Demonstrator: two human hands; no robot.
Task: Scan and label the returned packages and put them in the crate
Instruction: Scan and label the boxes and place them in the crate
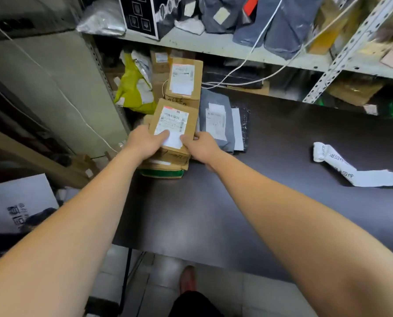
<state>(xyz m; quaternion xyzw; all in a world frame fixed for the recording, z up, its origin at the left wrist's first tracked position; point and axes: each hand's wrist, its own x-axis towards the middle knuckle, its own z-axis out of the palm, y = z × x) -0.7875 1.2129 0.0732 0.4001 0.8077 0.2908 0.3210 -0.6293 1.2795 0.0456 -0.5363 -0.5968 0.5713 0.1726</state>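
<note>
Both bare hands hold a small brown cardboard box with a white shipping label (pixel 174 126) at the far left end of a dark brown desk (pixel 248 202). The left hand (pixel 145 139) wraps its left edge, thumb lying on the label; the right hand (pixel 201 146) clasps its right edge. The fingers of both are hidden behind the box, and the label's print is too blurred to read. Beneath the grip, the box sits on a stack of flat cardboard parcels (pixel 165 164) whose lowest one shows a green edge; how many there are is unclear. Just beyond the grip stands a second brown labelled box (pixel 184 82), and to its right lies a grey plastic mailer bag with a white label (pixel 217 124). Far right of the grip, a curled strip of white printed stickers (pixel 341 167) runs off the frame edge. Above, a grey metal shelf (pixel 213 43) carries dark bags, their tops cut off. No crate can be made out
</note>
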